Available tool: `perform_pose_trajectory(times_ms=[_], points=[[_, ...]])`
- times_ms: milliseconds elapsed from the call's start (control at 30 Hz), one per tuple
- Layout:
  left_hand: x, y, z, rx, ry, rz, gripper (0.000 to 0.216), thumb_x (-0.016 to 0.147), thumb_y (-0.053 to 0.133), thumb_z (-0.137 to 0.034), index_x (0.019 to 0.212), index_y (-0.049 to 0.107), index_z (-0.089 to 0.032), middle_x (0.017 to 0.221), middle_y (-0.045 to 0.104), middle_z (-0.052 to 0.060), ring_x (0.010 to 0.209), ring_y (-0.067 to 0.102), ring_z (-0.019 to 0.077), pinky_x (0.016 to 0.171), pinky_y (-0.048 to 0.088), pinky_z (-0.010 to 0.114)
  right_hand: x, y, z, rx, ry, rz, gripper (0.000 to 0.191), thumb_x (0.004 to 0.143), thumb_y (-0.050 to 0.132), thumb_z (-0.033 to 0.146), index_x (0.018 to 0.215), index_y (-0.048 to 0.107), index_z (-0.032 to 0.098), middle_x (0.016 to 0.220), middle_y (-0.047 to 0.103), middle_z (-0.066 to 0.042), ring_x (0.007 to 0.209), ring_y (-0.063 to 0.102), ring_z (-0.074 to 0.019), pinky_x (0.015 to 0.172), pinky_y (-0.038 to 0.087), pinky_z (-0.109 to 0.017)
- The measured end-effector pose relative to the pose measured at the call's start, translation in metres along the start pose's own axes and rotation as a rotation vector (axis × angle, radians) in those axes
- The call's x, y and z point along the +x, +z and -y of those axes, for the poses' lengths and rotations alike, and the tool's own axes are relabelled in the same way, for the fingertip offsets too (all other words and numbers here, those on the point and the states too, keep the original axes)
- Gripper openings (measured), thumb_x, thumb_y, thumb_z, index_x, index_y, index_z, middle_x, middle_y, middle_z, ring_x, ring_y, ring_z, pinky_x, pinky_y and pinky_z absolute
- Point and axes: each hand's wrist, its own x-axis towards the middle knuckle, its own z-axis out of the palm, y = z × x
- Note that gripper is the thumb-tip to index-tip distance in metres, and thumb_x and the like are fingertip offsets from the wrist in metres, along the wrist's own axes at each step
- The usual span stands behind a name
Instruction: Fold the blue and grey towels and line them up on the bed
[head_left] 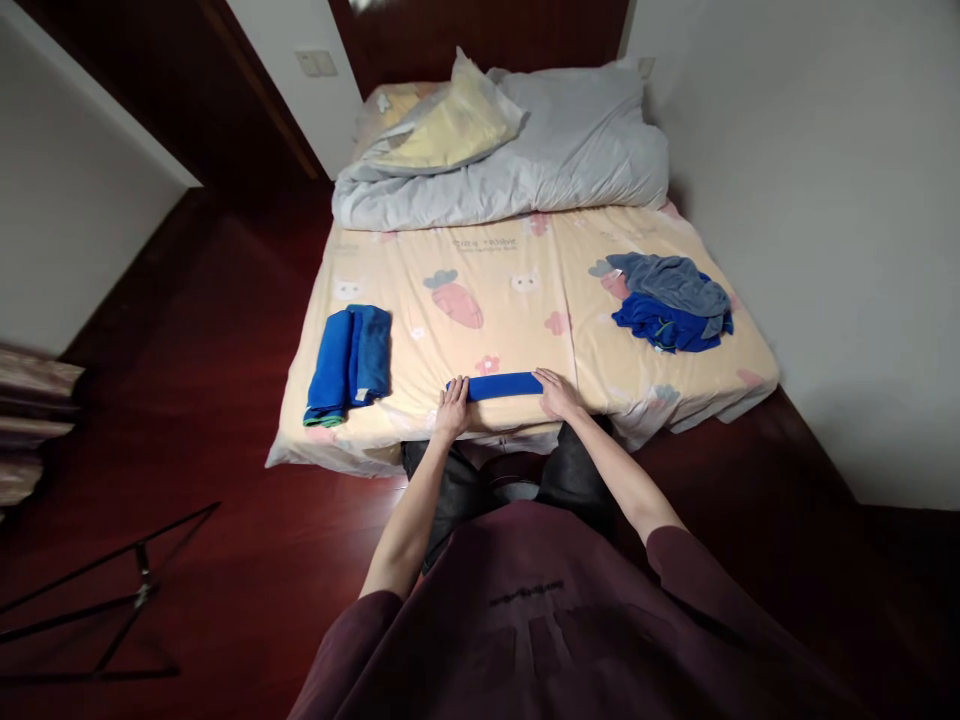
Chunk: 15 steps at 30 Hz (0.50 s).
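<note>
A blue cloth (501,386), folded or rolled into a narrow strip, lies at the near edge of the bed (525,300). My left hand (453,405) rests on its left end with fingers laid flat over it. My right hand (556,392) presses its right end, fingers stretched out. Neither hand wraps around the cloth.
Two folded blue towels (349,362) lie on the bed's left side. A loose pile of grey and blue cloths (671,300) sits at the right. A grey duvet (540,150) and yellow pillow (450,125) are at the head. A dark metal stand (112,600) lies on the floor, left.
</note>
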Motion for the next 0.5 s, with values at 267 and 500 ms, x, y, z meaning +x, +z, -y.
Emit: perform_pose_trajectory(times_ms=[267,500], points=[[-0.012,0.002,-0.048,-0.578,-0.069,-0.11,0.056,0.08,0.066,-0.012,0.136,0.064,-0.018,0.149,0.057,0.022,0.148,0.046,0.038,0.127,0.032,0.057,0.029,-0.014,-0.003,0.119,0.163,0.101,0.056,0.092,0.05,0.004,0.142,0.068,0.021,0.151,0.062,-0.006,0.141,0.058,-0.017,0.124,0.04,-0.033],[-0.003,0.043,-0.092,-1.742,-0.671,0.048,0.017,0.084,0.077,-0.021,0.095,0.063,-0.018,0.114,0.072,0.017,0.111,0.072,0.026,0.102,0.058,0.043,0.034,-0.026,0.004,0.074,0.24,0.17,0.048,0.093,0.064,0.009,0.138,0.07,0.024,0.142,0.069,-0.008,0.131,0.067,-0.0218,0.114,0.049,-0.032]])
